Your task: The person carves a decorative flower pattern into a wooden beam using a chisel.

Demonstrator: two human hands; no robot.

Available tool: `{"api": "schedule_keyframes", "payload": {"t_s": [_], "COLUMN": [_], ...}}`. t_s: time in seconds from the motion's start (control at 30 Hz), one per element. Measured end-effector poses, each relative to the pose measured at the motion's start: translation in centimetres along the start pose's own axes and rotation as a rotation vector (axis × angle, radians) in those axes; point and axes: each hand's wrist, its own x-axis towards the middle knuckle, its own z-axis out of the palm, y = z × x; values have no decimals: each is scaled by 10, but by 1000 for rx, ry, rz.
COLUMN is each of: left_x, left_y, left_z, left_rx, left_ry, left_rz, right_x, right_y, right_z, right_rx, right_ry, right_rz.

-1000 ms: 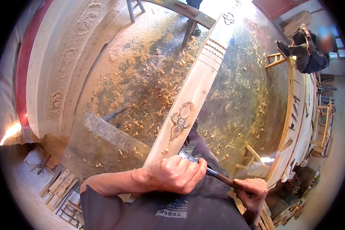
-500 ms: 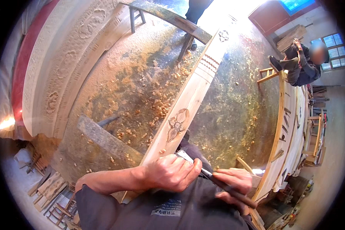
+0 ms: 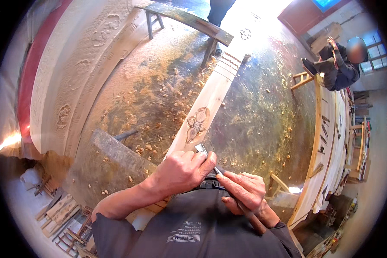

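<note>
A long pale board [image 3: 207, 101] runs away from my body, with a carved flower [image 3: 196, 124] on its face and a band of zigzag carving farther up. Both of my hands grip one wood chisel [image 3: 217, 170]. Close to its flat, bright blade, my left hand [image 3: 182, 170] closes round the steel, the blade's end showing just past the fingers, by the near end of the flower. Farther back, my right hand [image 3: 245, 191] wraps the shank and brown wooden handle, whose butt sticks out below the palm. Whether the edge touches the wood I cannot tell.
At right, a bench [image 3: 320, 142] bears several chisels, and a person sits at its far end. Large carved panels [image 3: 79, 73] lean at left. A trestle [image 3: 189, 19] stands ahead, near another person's legs. Wood shavings [image 3: 159, 109] litter the floor; a grey plank [image 3: 116, 148] lies at left.
Both hands and the chisel have shifted up and slightly left in the picture, and more of the blade shows beyond my left hand. The whole view has tilted a little.
</note>
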Motion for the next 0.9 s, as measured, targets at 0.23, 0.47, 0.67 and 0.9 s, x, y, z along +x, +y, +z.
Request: {"api": "schedule_keyframes", "payload": {"t_s": [0.23, 0.47, 0.67, 0.9], "left_x": [-7, -6, -6, -5], "left_y": [4, 0, -3, -4], "left_z": [-7, -1, 0, -3], "left_rx": [38, -21, -36, -30], "left_ry": [-22, 10, -8, -27], "left_rz": [-27, -28, -31, -21], "right_x": [2, -3, -3, 1], "right_y": [-1, -4, -6, -7], "right_z": [14, 27, 29, 28], "right_rx": [-4, 83, 111, 128], "right_ry": [45, 101, 123, 125], "right_rz": [-31, 109, 199, 222]}}
